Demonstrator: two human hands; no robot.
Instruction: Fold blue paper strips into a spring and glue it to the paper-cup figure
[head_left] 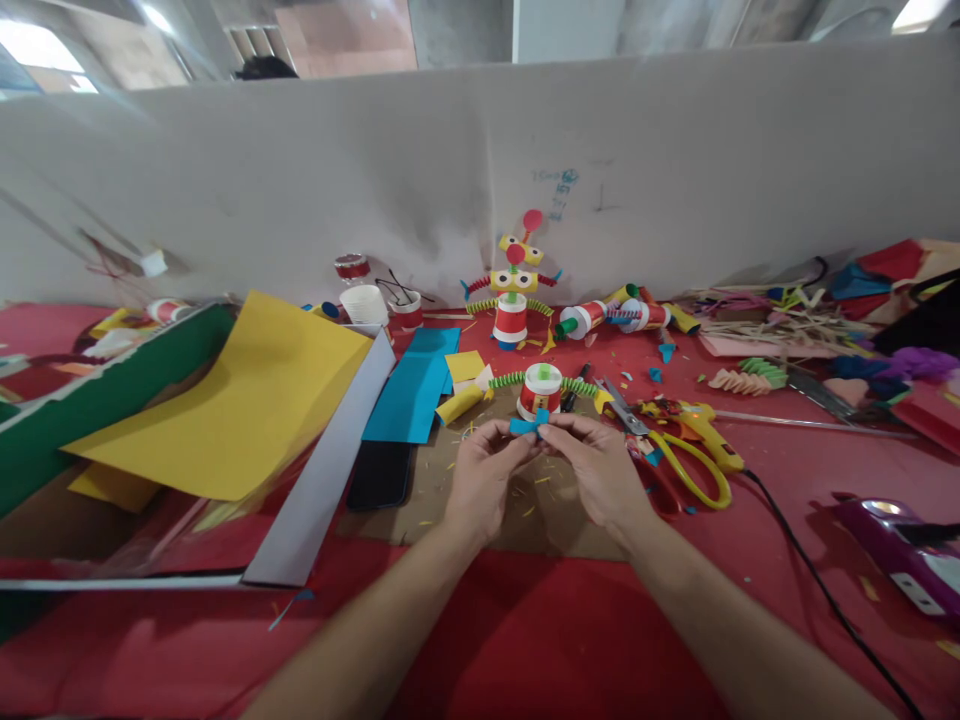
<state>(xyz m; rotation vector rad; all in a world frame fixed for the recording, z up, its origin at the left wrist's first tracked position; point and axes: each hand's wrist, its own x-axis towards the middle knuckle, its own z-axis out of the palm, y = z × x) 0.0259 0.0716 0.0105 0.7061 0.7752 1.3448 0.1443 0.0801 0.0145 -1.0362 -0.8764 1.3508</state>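
Observation:
Between the fingertips of both hands is a small piece of blue paper (530, 424). My left hand (486, 468) pinches its left side, and my right hand (592, 465) grips the right side. Just behind the fingers stands a paper-cup figure (540, 392), red and white, with green folded-paper arms and a green patch on top. Under the hands lies a brown cardboard sheet (517, 525) strewn with yellow scraps. A rolled yellow paper tube (460, 405) rests left of the figure. Scissors (694, 470) with yellow handles lie right of my right hand.
A yellow glue gun (701, 430) with a black cord sits at right, near a purple power strip (900, 550). At left, a box (322, 480) holds yellow sheets (225, 400). Blue paper (412, 385) and a phone (379, 474) lie beside it. Finished-looking cup figures (512, 318) stand behind.

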